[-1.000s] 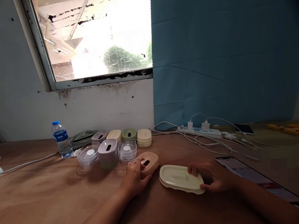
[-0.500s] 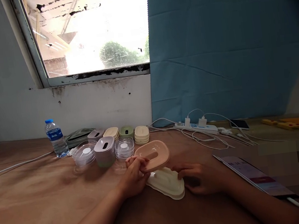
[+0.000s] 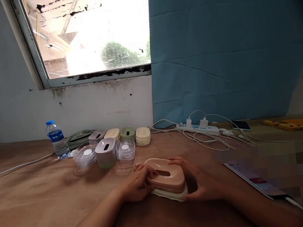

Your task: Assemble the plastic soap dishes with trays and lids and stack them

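Note:
A peach-pink plastic lid (image 3: 170, 180) with an oblong slot lies over a cream moulded plastic piece (image 3: 168, 195) on the table. Only the cream piece's near edge shows below the lid; whether the two are fully seated I cannot tell. My left hand (image 3: 139, 181) grips the lid's left end, its fingers curled at the slot and its thumb low on the near side. Around the right end curves my right hand (image 3: 201, 181), fingertips at the lid's far edge and thumb against the cream piece's near right corner.
Behind stand a lilac-lidded container (image 3: 106, 154), stacks of clear containers (image 3: 125, 150) and cream lids (image 3: 142, 136). A water bottle (image 3: 57, 139) is at left. At right are a power strip (image 3: 197, 129) with cables and a tablet (image 3: 255, 180).
The pink lid has come down from a tilted hold onto the cream piece, now lying nearly flat. My right hand has spread around the right end of both pieces.

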### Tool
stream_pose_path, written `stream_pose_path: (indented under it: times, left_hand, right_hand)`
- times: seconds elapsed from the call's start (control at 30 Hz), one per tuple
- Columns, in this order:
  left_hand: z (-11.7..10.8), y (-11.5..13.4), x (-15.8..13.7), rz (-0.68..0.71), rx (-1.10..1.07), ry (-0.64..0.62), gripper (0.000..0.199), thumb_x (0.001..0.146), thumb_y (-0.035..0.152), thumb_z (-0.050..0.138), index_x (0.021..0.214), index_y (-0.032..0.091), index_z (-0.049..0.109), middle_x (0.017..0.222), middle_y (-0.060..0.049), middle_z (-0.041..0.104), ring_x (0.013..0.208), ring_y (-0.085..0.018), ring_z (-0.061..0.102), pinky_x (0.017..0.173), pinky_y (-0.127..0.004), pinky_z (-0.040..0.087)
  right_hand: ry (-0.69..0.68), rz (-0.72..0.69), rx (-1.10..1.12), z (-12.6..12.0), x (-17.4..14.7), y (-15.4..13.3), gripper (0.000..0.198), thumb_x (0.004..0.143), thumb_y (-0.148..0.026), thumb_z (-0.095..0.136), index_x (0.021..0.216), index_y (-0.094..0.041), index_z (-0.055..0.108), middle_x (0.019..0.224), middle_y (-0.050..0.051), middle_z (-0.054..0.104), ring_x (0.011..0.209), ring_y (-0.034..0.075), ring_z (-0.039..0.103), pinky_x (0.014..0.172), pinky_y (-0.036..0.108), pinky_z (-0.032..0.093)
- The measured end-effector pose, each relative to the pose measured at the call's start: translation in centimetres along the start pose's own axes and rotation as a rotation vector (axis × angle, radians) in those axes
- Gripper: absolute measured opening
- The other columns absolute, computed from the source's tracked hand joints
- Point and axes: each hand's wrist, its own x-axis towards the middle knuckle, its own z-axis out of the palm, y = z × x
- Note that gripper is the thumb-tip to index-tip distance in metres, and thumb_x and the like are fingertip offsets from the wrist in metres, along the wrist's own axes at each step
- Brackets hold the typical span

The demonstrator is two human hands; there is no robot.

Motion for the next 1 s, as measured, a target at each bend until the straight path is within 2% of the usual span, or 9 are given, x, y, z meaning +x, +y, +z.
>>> stream_pose_path:
  times: [0.1, 0.3, 0.5, 0.57, 0.63, 0.7, 0.73, 0.83, 1.0]
  left_hand:
    - [0.0, -0.1, 0.0, -0.006, -0.041, -0.055, 0.033, 0.071, 0.016, 0.053, 0.102, 0.021, 0.043, 0.102, -0.003, 0.052, 0.096, -0.017, 0.046, 0.090, -0.032, 0.032]
    - [-0.1, 0.0, 0.1, -0.003, -0.071, -0.079, 0.035, 0.070, 0.016, 0.056, 0.103, 0.021, 0.046, 0.100, -0.002, 0.053, 0.095, -0.017, 0.046, 0.088, -0.030, 0.034]
    - [-0.3, 0.6, 0.2, 0.051, -0.017, -0.076, 0.030, 0.074, 0.020, 0.054, 0.103, 0.022, 0.046, 0.103, -0.002, 0.057, 0.100, -0.017, 0.049, 0.097, -0.035, 0.026]
    - [-0.5, 0.3, 0.3, 0.064, 0.047, 0.015, 0.022, 0.077, 0.021, 0.050, 0.099, 0.021, 0.047, 0.109, -0.004, 0.056, 0.104, -0.019, 0.047, 0.098, -0.037, 0.025]
    - [-0.8, -0.7, 0.3, 0.038, 0.144, 0.236, 0.015, 0.082, 0.018, 0.042, 0.096, 0.020, 0.046, 0.114, -0.007, 0.053, 0.109, -0.019, 0.044, 0.097, -0.037, 0.027]
    - [-1.2, -2.4, 0.3, -0.026, 0.263, 0.472, 0.022, 0.082, 0.011, 0.034, 0.100, 0.018, 0.044, 0.117, -0.010, 0.049, 0.112, -0.020, 0.042, 0.096, -0.037, 0.030]
    - [-1.4, -3.4, 0.2, -0.060, 0.326, 0.546, 0.028, 0.081, 0.007, 0.032, 0.105, 0.017, 0.042, 0.118, -0.011, 0.048, 0.113, -0.020, 0.041, 0.096, -0.038, 0.030]
    - [-2.2, -6.2, -0.3, -0.150, 0.470, 0.582, 0.042, 0.076, 0.001, 0.031, 0.116, 0.015, 0.036, 0.117, -0.012, 0.048, 0.113, -0.021, 0.040, 0.097, -0.040, 0.031]
    - [-2.7, -8.4, -1.0, -0.184, 0.535, 0.515, 0.039, 0.078, 0.002, 0.033, 0.113, 0.016, 0.039, 0.105, -0.009, 0.055, 0.103, -0.021, 0.048, 0.096, -0.042, 0.032]
  right_hand:
    - [-0.118, 0.072, -0.030, 0.8, 0.0, -0.7, 0.083, 0.055, -0.043, 0.072, 0.128, -0.026, 0.034, 0.139, 0.009, 0.021, 0.125, 0.030, 0.026, 0.101, 0.042, 0.026]
    - [-0.184, 0.111, -0.051, 0.7, -0.2, -0.7, 0.083, 0.062, -0.043, 0.068, 0.133, -0.029, 0.028, 0.142, 0.008, 0.015, 0.127, 0.029, 0.022, 0.101, 0.040, 0.028]
    - [-0.275, 0.098, -0.086, 0.2, -0.4, -0.7, 0.081, 0.064, -0.042, 0.067, 0.133, -0.034, 0.026, 0.145, 0.005, 0.008, 0.129, 0.032, 0.016, 0.101, 0.044, 0.025]
    - [-0.285, 0.080, -0.121, 0.1, -0.3, -0.8, 0.077, 0.068, -0.044, 0.063, 0.133, -0.034, 0.024, 0.145, 0.005, 0.007, 0.129, 0.031, 0.016, 0.101, 0.044, 0.026]
    - [-0.280, 0.047, -0.176, 0.0, -0.1, -1.0, 0.071, 0.072, -0.047, 0.058, 0.133, -0.032, 0.025, 0.145, 0.006, 0.009, 0.129, 0.031, 0.015, 0.101, 0.045, 0.025]
    - [-0.256, 0.001, -0.241, 0.0, 0.1, -1.4, 0.069, 0.074, -0.050, 0.055, 0.133, -0.030, 0.026, 0.144, 0.007, 0.011, 0.129, 0.031, 0.016, 0.101, 0.046, 0.024]
    - [-0.236, -0.027, -0.272, 0.1, 0.2, -1.5, 0.068, 0.074, -0.051, 0.053, 0.133, -0.029, 0.027, 0.144, 0.008, 0.013, 0.129, 0.030, 0.016, 0.101, 0.047, 0.024]
    - [-0.197, -0.122, -0.329, 0.5, 0.6, -2.0, 0.061, 0.079, -0.048, 0.049, 0.133, -0.028, 0.029, 0.142, 0.006, 0.021, 0.129, 0.028, 0.018, 0.102, 0.048, 0.021]
    - [-0.229, -0.189, -0.307, 1.2, 0.7, -2.5, 0.047, 0.085, -0.041, 0.042, 0.130, -0.029, 0.034, 0.135, 0.001, 0.038, 0.127, 0.025, 0.025, 0.104, 0.047, 0.020]
